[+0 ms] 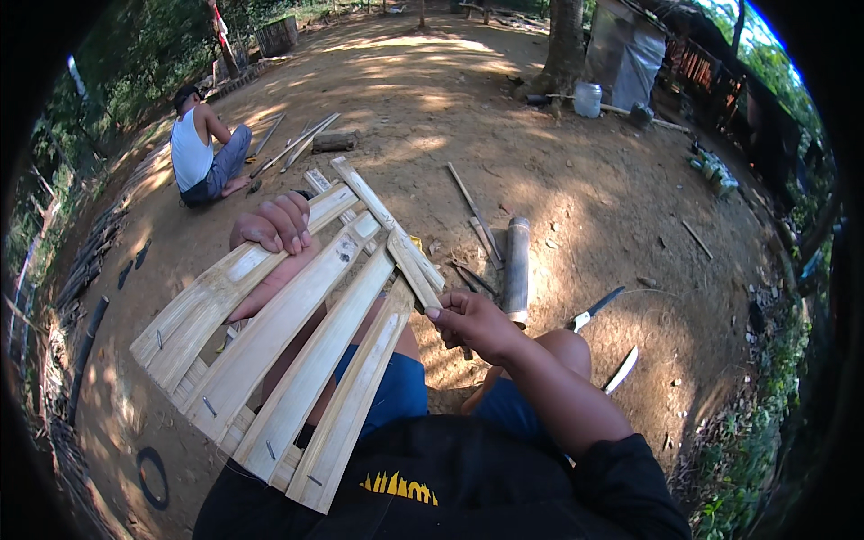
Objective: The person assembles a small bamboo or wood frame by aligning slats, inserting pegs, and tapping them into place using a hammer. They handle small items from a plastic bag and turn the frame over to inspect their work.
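Observation:
Across my lap tilts a fan-shaped panel of pale split-bamboo slats (286,331), with bent nails near its wide lower end. My left hand (274,225) is closed round the panel's left outer slat, fingers over the top. At the narrow upper end lies a flat bamboo crosspiece (364,193). Beside it, a short bamboo strip (413,272) slants down over the slat ends. My right hand (477,326) pinches the lower end of that short strip between thumb and fingers.
A dark bamboo tube (517,270) stands beyond my right hand. Two knives (596,309) lie to the right. A person in a white sleeveless top (193,155) sits far left near several bamboo poles (301,144). A tree trunk (564,49) and white bucket (588,100) are farther off.

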`<state>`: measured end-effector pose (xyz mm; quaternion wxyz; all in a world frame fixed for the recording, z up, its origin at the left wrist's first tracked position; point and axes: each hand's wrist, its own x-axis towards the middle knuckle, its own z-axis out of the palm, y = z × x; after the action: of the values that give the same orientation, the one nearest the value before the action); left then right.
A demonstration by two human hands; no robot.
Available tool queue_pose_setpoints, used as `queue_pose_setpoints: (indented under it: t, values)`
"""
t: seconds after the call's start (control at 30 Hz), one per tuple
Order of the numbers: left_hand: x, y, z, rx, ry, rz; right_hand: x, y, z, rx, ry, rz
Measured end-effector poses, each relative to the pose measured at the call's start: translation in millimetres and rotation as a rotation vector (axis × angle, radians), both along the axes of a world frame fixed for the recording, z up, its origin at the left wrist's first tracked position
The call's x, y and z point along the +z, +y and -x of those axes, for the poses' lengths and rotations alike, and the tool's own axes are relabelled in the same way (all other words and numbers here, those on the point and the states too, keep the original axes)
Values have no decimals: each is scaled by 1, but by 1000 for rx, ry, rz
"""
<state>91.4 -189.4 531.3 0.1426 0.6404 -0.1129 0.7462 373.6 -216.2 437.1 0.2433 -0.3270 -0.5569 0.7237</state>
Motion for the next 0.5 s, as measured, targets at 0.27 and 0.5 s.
queue_pose_setpoints:
  t: [0.27, 0.5]
  values:
    - [6, -3, 4, -2, 146, 12, -4, -2, 5, 92, 29, 137]
    - [8, -7, 9, 27, 248, 27, -10, 3, 6, 126, -125, -91]
